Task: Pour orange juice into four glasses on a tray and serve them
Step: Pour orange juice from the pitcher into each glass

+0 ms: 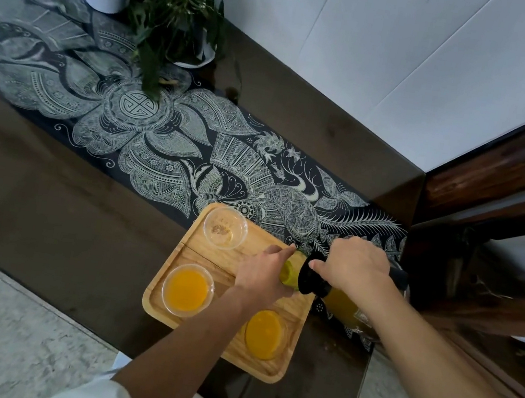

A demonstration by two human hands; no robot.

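Observation:
A wooden tray (188, 320) lies at the near edge of a dark table. On it stand an empty clear glass (225, 228) at the far left, a glass full of orange juice (187, 290) at the near left and another full glass (265, 334) at the near right. My left hand (263, 275) wraps a fourth glass (289, 271) at the far right, mostly hidden. My right hand (358, 267) grips a juice jug (345, 305) with a black lid, tilted with its spout over that glass.
A dark patterned runner (166, 150) crosses the table. Two potted plants (176, 12) stand at the far left by the white wall. A dark wooden frame (501, 187) rises right of the table. Pale floor lies near me.

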